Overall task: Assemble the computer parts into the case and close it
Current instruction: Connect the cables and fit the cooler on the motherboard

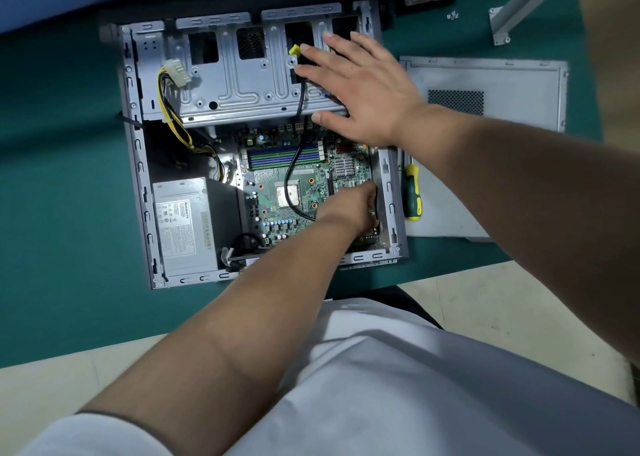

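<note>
Case (138, 165) with motherboard (298, 192), left hand (349, 210) grip unclear, right hand (360, 85) flat.

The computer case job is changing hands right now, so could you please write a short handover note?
Right hand: open, flat on the drive cage at the far side of the open case.
Left hand: reaching into the near right corner over the motherboard; its grip is hidden.
Done: power supply and motherboard sit inside the case.
Left: a white connector lies loose on the cage. The side panel lies off to the right, with the screwdriver on it; close the case.
</note>
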`<state>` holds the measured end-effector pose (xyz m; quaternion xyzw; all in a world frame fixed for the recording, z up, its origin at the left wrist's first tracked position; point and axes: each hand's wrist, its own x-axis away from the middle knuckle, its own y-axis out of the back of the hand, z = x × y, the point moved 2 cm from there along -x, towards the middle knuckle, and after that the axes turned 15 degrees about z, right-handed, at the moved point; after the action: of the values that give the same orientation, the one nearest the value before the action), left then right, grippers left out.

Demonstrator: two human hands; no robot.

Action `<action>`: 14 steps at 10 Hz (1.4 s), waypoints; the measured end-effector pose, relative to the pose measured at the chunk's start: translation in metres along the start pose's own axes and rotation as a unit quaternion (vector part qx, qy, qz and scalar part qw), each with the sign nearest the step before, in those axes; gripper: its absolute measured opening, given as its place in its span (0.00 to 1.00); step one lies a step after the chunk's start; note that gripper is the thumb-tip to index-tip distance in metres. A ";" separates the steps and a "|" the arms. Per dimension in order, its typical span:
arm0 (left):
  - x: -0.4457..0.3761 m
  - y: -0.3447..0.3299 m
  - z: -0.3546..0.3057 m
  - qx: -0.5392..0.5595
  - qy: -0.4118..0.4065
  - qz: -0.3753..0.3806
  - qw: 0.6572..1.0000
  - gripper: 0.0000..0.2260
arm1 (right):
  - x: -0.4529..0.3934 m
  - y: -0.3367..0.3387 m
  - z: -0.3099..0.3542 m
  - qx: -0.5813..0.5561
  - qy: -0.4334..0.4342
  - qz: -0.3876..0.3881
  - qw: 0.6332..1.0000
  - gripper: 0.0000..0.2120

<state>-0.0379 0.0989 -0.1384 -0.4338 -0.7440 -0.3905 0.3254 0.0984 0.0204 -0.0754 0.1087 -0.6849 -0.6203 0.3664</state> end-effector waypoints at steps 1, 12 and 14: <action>0.001 -0.001 0.000 -0.014 0.003 -0.001 1.000 0.20 | 0.000 0.000 0.000 0.000 -0.001 0.000 1.000 0.33; 0.008 0.007 0.015 -0.082 -0.045 0.054 0.994 0.11 | -0.001 -0.001 0.001 -0.009 -0.001 -0.002 1.000 0.33; 0.002 -0.005 0.002 -0.002 0.025 0.018 1.000 0.07 | 0.000 0.000 0.000 -0.012 0.001 -0.003 1.000 0.33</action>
<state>-0.0431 0.0999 -0.1392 -0.4379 -0.7267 -0.3968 0.3503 0.0981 0.0208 -0.0759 0.1070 -0.6769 -0.6291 0.3668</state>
